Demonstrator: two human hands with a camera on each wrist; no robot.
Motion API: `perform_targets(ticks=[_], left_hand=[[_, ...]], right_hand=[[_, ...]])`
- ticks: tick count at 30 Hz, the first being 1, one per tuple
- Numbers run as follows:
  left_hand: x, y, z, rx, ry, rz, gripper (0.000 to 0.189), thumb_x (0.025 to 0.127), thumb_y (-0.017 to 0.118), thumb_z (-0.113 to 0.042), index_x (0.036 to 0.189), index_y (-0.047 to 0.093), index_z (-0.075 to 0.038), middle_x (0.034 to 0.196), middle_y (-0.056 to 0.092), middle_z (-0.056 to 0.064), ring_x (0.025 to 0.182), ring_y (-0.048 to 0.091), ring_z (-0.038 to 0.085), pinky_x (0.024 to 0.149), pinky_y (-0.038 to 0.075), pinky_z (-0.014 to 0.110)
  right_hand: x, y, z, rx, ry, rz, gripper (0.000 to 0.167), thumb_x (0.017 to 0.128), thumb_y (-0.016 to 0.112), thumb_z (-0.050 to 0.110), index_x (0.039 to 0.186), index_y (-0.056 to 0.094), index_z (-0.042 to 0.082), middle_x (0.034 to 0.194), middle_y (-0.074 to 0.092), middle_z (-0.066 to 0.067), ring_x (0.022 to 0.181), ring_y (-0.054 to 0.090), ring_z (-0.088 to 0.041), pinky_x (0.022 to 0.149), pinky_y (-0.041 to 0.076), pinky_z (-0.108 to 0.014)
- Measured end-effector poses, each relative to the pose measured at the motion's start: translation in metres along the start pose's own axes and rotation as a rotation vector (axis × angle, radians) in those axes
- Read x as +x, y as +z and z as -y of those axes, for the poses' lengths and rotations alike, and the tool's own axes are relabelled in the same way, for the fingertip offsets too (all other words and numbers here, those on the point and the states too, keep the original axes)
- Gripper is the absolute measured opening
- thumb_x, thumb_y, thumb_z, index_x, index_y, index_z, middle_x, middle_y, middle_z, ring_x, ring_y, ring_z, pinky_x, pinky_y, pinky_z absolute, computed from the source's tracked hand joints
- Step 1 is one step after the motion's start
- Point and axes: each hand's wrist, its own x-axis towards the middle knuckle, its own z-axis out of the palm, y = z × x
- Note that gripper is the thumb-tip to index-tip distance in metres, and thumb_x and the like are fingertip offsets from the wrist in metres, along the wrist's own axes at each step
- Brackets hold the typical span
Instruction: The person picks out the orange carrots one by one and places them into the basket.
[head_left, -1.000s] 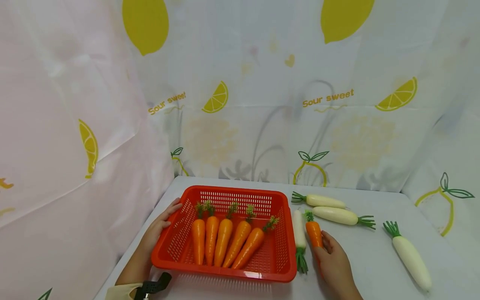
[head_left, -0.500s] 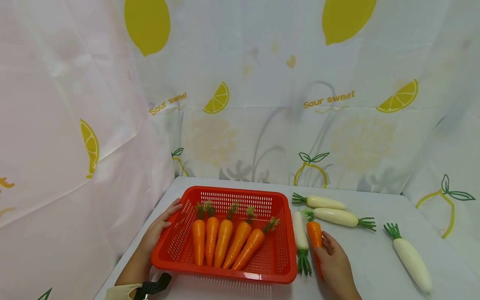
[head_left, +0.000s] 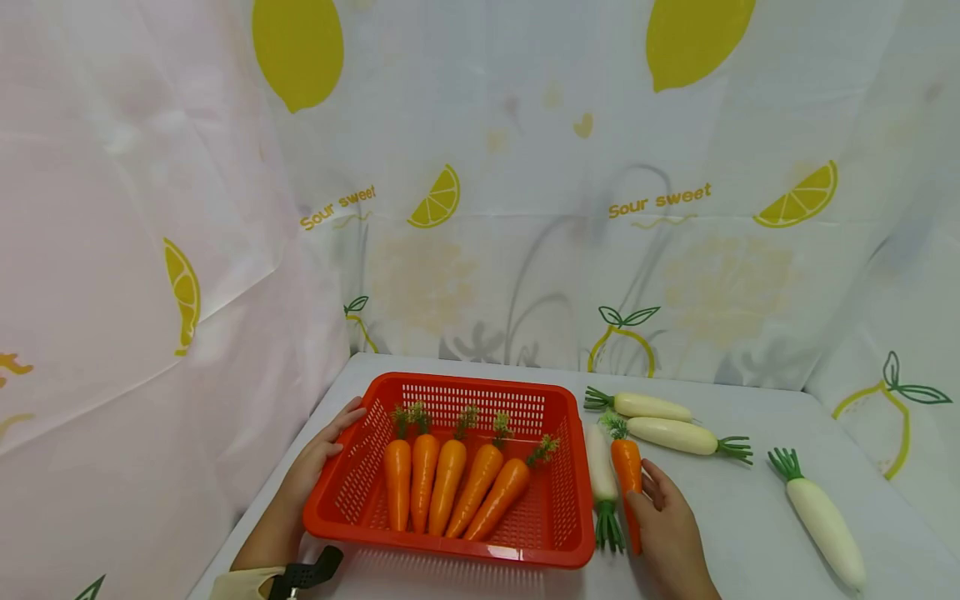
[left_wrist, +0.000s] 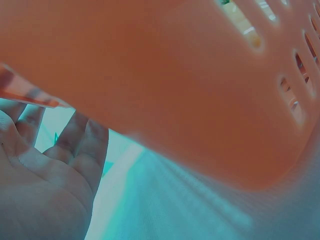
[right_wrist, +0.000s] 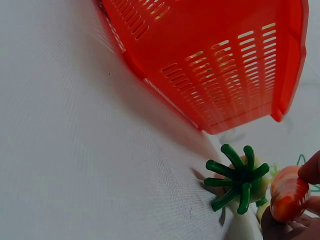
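My right hand (head_left: 667, 525) grips an orange carrot (head_left: 627, 471) by its lower part, with its leafy top pointing away. In the right wrist view, the carrot's orange end (right_wrist: 288, 197) shows between thumb and fingers. A white radish (head_left: 600, 467) lies between that carrot and the basket, its green stalks (right_wrist: 240, 177) facing me. At the left, my left hand (head_left: 311, 462) rests against the side of the red basket (head_left: 450, 546), fingertips at the rim; its fingers look fairly straight in the left wrist view. Several carrots (head_left: 448, 483) lie side by side inside the basket.
Two more white radishes, a rear one (head_left: 652, 406) and one in front of it (head_left: 672, 435), lie behind the held carrot. Another radish (head_left: 825, 529) lies at the far right of the white table (head_left: 757, 500). Lemon-print cloth (head_left: 480, 283) stands behind.
My right hand has shifted the carrot very slightly, its leafy top now nearer the radishes behind. The radish beside the basket turned a little. My left hand and the basket stay still.
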Motion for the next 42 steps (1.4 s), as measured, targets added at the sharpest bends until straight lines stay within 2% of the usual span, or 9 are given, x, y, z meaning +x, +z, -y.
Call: perform_targets(ticks=[4, 9, 11, 17, 25, 27, 33, 35, 42], left_hand=[[0.0, 0.001, 0.0, -0.002, -0.008, -0.001, 0.063, 0.099, 0.027, 0.001, 0.162, 0.03, 0.0, 0.178, 0.009, 0.004, 0.15, 0.027, 0.003, 0.107, 0.05, 0.025], [0.001, 0.002, -0.002, -0.013, -0.03, -0.029, 0.064, 0.098, 0.027, 0.001, 0.162, 0.032, -0.003, 0.177, 0.009, 0.004, 0.162, 0.007, 0.033, 0.105, 0.051, 0.025], [0.001, 0.003, -0.003, -0.017, -0.042, -0.035, 0.064, 0.098, 0.027, 0.001, 0.162, 0.033, -0.004, 0.178, 0.009, 0.003, 0.162, 0.003, 0.038, 0.104, 0.053, 0.026], [0.0, 0.002, -0.002, 0.005, -0.031, -0.024, 0.063, 0.098, 0.029, 0.001, 0.162, 0.032, -0.001, 0.177, 0.012, 0.001, 0.161, 0.009, 0.032, 0.105, 0.051, 0.025], [0.0, 0.003, -0.003, 0.003, -0.031, -0.029, 0.063, 0.099, 0.03, 0.001, 0.162, 0.034, -0.003, 0.177, 0.008, 0.006, 0.161, 0.002, 0.041, 0.103, 0.052, 0.024], [-0.001, 0.002, -0.004, 0.003, -0.03, -0.024, 0.063, 0.099, 0.028, 0.001, 0.162, 0.033, -0.002, 0.178, 0.007, 0.007, 0.162, 0.005, 0.036, 0.104, 0.051, 0.023], [-0.005, -0.002, -0.004, 0.006, -0.009, -0.021, 0.062, 0.1, 0.026, 0.001, 0.162, 0.031, 0.0, 0.177, 0.011, 0.002, 0.144, 0.031, -0.007, 0.105, 0.05, 0.022], [-0.004, -0.002, -0.003, 0.004, -0.004, -0.012, 0.062, 0.1, 0.027, 0.001, 0.162, 0.031, 0.0, 0.177, 0.013, -0.001, 0.141, 0.033, -0.009, 0.105, 0.051, 0.023], [0.001, 0.001, -0.001, 0.009, -0.024, -0.014, 0.062, 0.1, 0.027, 0.001, 0.162, 0.031, -0.002, 0.176, 0.014, -0.005, 0.16, 0.011, 0.029, 0.104, 0.051, 0.024]], right_hand=[[-0.002, 0.002, 0.001, 0.012, -0.001, 0.016, 0.069, 0.107, 0.051, 0.02, 0.167, 0.02, 0.007, 0.164, 0.031, -0.032, 0.151, 0.033, -0.05, 0.115, 0.042, -0.06], [-0.007, 0.005, 0.007, 0.017, -0.019, 0.025, 0.068, 0.107, 0.051, 0.021, 0.167, 0.022, 0.008, 0.165, 0.031, -0.031, 0.151, 0.033, -0.049, 0.115, 0.043, -0.06], [-0.009, 0.006, 0.01, 0.026, -0.02, 0.024, 0.068, 0.107, 0.051, 0.021, 0.167, 0.022, 0.009, 0.165, 0.031, -0.03, 0.151, 0.034, -0.048, 0.115, 0.043, -0.06], [-0.013, 0.008, 0.015, 0.064, -0.014, 0.026, 0.068, 0.106, 0.05, 0.019, 0.167, 0.021, 0.009, 0.166, 0.03, -0.03, 0.151, 0.034, -0.048, 0.114, 0.043, -0.061], [-0.017, 0.01, 0.023, 0.129, -0.021, 0.032, 0.069, 0.107, 0.051, 0.018, 0.168, 0.019, 0.009, 0.166, 0.03, -0.029, 0.151, 0.035, -0.047, 0.113, 0.043, -0.06], [-0.019, 0.012, 0.026, 0.154, -0.024, 0.032, 0.071, 0.107, 0.05, 0.017, 0.168, 0.017, 0.01, 0.166, 0.03, -0.029, 0.15, 0.037, -0.047, 0.113, 0.044, -0.059], [-0.024, 0.016, 0.034, 0.28, -0.033, 0.041, 0.079, 0.106, 0.048, 0.014, 0.169, 0.002, 0.012, 0.168, 0.026, -0.029, 0.149, 0.039, -0.046, 0.114, 0.043, -0.058], [-0.026, 0.016, 0.036, 0.287, -0.039, 0.033, 0.08, 0.105, 0.048, 0.015, 0.169, 0.0, 0.013, 0.168, 0.026, -0.029, 0.149, 0.037, -0.046, 0.114, 0.042, -0.058], [-0.031, 0.018, 0.045, 0.317, -0.068, 0.017, 0.071, 0.106, 0.047, 0.014, 0.169, 0.014, 0.013, 0.165, 0.034, -0.025, 0.147, 0.041, -0.04, 0.114, 0.044, -0.056]])
